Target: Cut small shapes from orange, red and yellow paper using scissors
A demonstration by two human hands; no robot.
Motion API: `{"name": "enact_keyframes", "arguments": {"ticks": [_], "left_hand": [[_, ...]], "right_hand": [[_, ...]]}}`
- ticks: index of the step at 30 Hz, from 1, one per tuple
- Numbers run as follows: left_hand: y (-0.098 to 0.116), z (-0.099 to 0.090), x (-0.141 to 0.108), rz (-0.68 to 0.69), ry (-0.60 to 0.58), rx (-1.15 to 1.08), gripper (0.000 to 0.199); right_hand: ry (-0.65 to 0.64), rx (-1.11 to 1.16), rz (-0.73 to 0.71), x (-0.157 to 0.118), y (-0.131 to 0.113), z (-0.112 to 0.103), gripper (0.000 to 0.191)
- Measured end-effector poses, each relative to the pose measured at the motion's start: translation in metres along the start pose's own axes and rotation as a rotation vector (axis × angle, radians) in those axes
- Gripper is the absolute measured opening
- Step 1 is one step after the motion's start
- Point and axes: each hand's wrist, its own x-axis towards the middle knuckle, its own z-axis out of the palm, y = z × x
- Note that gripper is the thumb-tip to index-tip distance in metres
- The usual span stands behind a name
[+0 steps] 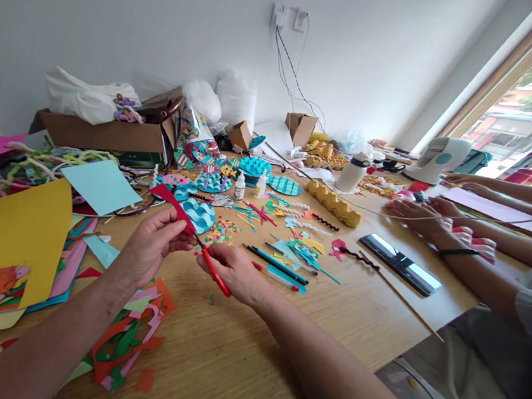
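My left hand (158, 243) pinches a strip of red paper (170, 200) that slants up to the left above the table. My right hand (233, 271) is closed around red-handled scissors (215, 272). The scissors' blades meet the lower right end of the red paper, between my two hands. Below my left hand lie orange, pink and green paper scraps (122, 343). Small coloured paper dots (224, 228) are scattered on the table behind the scissors.
Pens (278, 265) and a phone (400, 263) lie to the right, with a thin wooden stick (410, 304). Glue bottles (240, 187) and a white flask (353, 173) stand farther back. Yellow paper (27, 230) lies left. Other people's hands (420, 216) rest at the right.
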Motion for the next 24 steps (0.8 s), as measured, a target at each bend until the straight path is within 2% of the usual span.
{"name": "enact_keyframes", "arguments": {"ticks": [24], "left_hand": [[-0.0032,-0.0043,0.0015,0.011,-0.022,0.01,0.015]], "right_hand": [[0.041,-0.07,-0.07,0.0008,0.0088,0.0028,0.045]]}}
